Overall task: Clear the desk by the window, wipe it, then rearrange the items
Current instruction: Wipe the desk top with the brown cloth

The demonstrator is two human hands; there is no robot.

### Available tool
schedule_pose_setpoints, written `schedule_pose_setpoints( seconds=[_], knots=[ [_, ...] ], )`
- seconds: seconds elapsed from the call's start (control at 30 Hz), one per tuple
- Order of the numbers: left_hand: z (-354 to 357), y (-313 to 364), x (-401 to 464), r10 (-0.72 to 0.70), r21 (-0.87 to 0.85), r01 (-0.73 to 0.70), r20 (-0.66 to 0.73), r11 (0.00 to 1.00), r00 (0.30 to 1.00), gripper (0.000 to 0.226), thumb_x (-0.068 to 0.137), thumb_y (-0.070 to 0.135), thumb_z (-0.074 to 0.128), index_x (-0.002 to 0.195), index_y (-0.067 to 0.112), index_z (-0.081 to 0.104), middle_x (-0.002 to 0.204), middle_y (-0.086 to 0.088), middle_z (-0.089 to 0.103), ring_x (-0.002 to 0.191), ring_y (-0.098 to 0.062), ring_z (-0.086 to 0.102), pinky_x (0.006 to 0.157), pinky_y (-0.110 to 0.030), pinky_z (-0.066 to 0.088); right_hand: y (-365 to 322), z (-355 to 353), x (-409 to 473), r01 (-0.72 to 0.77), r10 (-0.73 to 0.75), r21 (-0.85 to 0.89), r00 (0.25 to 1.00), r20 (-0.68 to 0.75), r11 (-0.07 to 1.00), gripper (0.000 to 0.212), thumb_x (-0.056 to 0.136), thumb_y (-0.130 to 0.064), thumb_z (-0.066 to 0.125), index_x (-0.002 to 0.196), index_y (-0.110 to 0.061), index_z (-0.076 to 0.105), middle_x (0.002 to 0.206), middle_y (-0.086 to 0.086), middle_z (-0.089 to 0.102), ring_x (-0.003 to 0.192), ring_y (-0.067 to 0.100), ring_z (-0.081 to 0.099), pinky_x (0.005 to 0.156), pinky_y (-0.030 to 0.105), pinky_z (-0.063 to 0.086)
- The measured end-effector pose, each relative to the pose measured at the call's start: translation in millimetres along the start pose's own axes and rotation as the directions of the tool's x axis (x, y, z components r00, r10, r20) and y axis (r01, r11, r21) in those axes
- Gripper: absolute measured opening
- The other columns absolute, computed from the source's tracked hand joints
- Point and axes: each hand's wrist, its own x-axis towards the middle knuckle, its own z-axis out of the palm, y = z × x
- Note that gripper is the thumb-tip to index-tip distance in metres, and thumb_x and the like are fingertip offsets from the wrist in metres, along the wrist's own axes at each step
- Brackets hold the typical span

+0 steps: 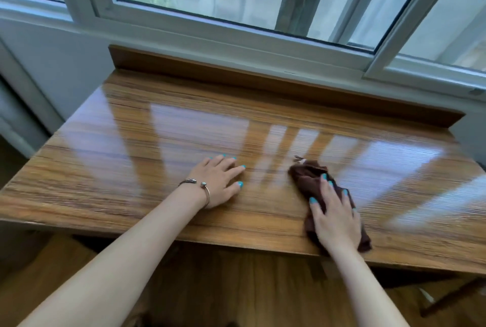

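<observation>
Glossy striped-grain wooden worktop (131,169) is sitting against the white-framed sliding window (236,29), its surface throwing back pale reflections of the panes. A raised wooden lip (263,82) is running along the back edge, just under the sill.

Left hand (218,182) is resting flat on the worktop near the middle, fingers (234,171) straight and spread, holding nothing; a thin metal bangle (202,187) is circling the wrist. Nails are painted turquoise.

Right hand (336,219) is pressing down on a crumpled dark brown cloth (307,171), fingers straight and splayed over it rather than curled around. The cloth is lying on the right half of the worktop, near the front edge, bunched and soft-looking, with a small pale tag or corner, possibly a label, poking out at its far end.

Wooden floor (236,287) is showing below the worktop's front edge.
</observation>
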Motion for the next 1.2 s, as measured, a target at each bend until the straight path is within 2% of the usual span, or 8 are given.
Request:
schedule_pose_setpoints(
  seconds=[0.13,0.33,0.43,0.67,0.8,0.9,1.13,1.2],
  knots=[
    [2,-40,-11,0.03,-0.009,-0.03,-0.019,1.0,0.999,0.054,0.099,0.051,0.025,0.149,0.035,0.014,0.158,0.006,0.011,0.146,-0.017,0.004,0.116,-0.035,0.007,-12,-10,-2,-0.316,0.322,0.143,0.947,-0.02,0.938,0.053,0.099,-0.047,0.033,0.15,-0.045,0.018,0.161,-0.012,0.015,0.149,0.021,0.009,0.117,0.048,0.01],
    [2,-122,-19,0.151,-0.003,-0.152,-0.061,0.988,0.987,0.055,0.099,0.05,0.027,0.15,0.033,0.015,0.159,0.005,0.011,0.146,-0.019,0.005,0.117,-0.035,0.007,-203,43,-82,-0.016,0.018,0.041,0.999,-0.033,0.999,0.049,0.098,-0.056,0.028,0.146,-0.054,0.017,0.158,-0.023,0.01,0.149,0.015,0.007,0.117,0.042,0.01],
    [-2,-174,-29,0.218,0.031,-0.216,-0.068,0.976,0.974,0.054,0.098,0.05,0.028,0.149,0.034,0.017,0.158,0.005,0.011,0.145,-0.02,0.006,0.117,-0.037,0.008,-215,47,-73,-0.02,0.02,0.031,1.0,0.011,0.999,0.047,0.099,-0.052,0.031,0.145,-0.054,0.02,0.158,-0.023,0.012,0.148,0.012,0.008,0.118,0.041,0.014],
    [-10,-268,-64,0.229,0.0,-0.229,-0.044,0.973,0.972,0.053,0.098,0.052,0.027,0.148,0.038,0.016,0.159,0.006,0.001,0.146,-0.021,0.003,0.118,-0.039,0.009,-251,42,-90,-0.531,0.551,0.173,0.828,-0.103,0.829,0.047,0.101,-0.047,0.028,0.148,-0.042,0.027,0.16,-0.013,0.017,0.147,0.023,0.012,0.115,0.048,0.012],
    [-20,-298,-69,0.21,0.017,-0.209,-0.094,0.978,0.973,0.052,0.098,0.047,0.029,0.148,0.037,0.018,0.159,0.004,0.008,0.145,-0.021,0.006,0.117,-0.038,0.009,-392,75,-133,-0.163,0.168,0.064,0.982,-0.086,0.985,0.049,0.098,-0.053,0.02,0.148,-0.049,0.021,0.159,-0.017,0.015,0.148,0.02,0.011,0.116,0.045,0.013],
    [-27,-317,-69,0.181,0.011,-0.181,-0.123,0.983,0.976,0.05,0.099,0.036,0.031,0.148,0.036,0.02,0.159,0.003,0.011,0.145,-0.021,0.008,0.117,-0.037,0.01,-434,87,-152,0.086,-0.087,0.02,0.996,0.012,0.996,0.052,0.095,-0.056,0.013,0.147,-0.052,0.017,0.159,-0.021,0.011,0.149,0.015,0.006,0.117,0.042,0.009],
    [-31,-353,-75,0.176,0.001,-0.177,-0.1,0.984,0.979,0.045,0.101,0.035,0.027,0.146,0.037,0.025,0.159,0.002,0.01,0.145,-0.023,0.009,0.117,-0.038,0.012,-369,68,-133,-0.354,0.362,0.109,0.929,-0.072,0.929,0.048,0.102,-0.047,0.026,0.149,-0.045,0.019,0.161,-0.013,0.014,0.148,0.021,0.008,0.118,0.05,0.01],
    [-28,-355,-74,0.193,0.02,-0.192,-0.088,0.981,0.977,0.044,0.101,0.033,0.028,0.144,0.042,0.028,0.159,0.001,0.011,0.144,-0.024,0.011,0.117,-0.04,0.014,-417,79,-148,-0.309,0.314,0.071,0.947,-0.072,0.948,0.048,0.102,-0.045,0.023,0.15,-0.041,0.018,0.161,-0.01,0.015,0.148,0.025,0.011,0.117,0.052,0.013]
  ],
)
